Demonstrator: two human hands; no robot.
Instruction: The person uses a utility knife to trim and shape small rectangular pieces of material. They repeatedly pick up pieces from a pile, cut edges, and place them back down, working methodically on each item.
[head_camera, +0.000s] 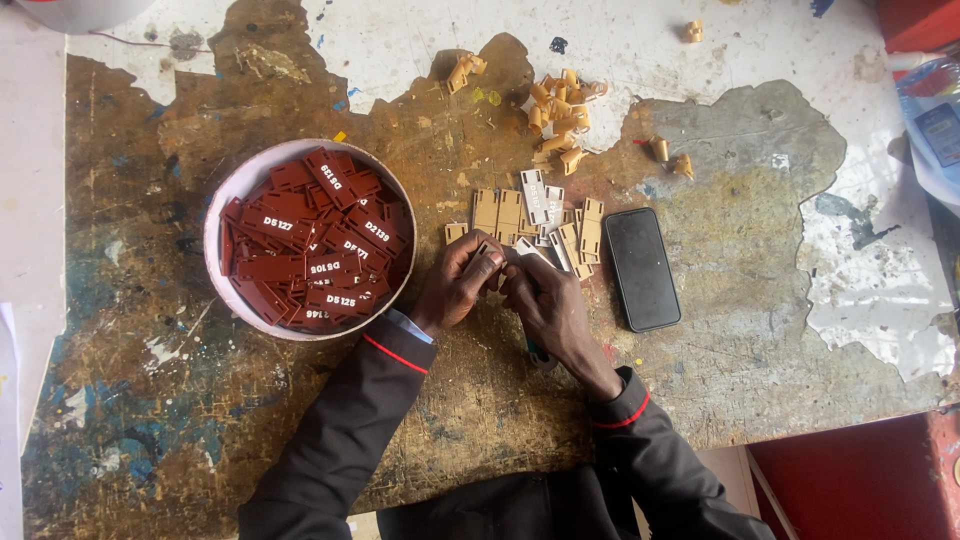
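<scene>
left hand (455, 290): at the centre of the view, fingers curled around a small tan tag (487, 250), pinching it at the fingertips; dark sleeve with a red cuff stripe runs off toward 7 o'clock.
right hand (548, 300): just beside the left hand at its 3 o'clock, fingers bent inward and meeting the same small tan tag; a dark green object shows under the palm at 6 o'clock, too hidden to tell what it is or whether it is gripped.
small tan tag: between the fingertips of both hands, held just above the surface, at 6 o'clock of the flat tag pile.
flat tag pile (535, 218): tan and pale rectangular tags lying loosely side by side and overlapping, at 12 o'clock of the hands, close to the fingertips.
round bowl (222, 205): white-rimmed, at 9 o'clock of the hands, near the left wrist; filled with dark red rectangular tags (320, 245) bearing white characters, heaped in all directions.
phone (642, 268): black, screen dark, lying flat at 3 o'clock of the hands, just beside the tag pile's right edge.
curled tan scraps (560, 112): a heap at 12 o'clock beyond the tag pile; a few strays lie apart toward 11 and 2 o'clock.
surface (200, 400): worn brown board with flaking white paint and blue smears.
</scene>
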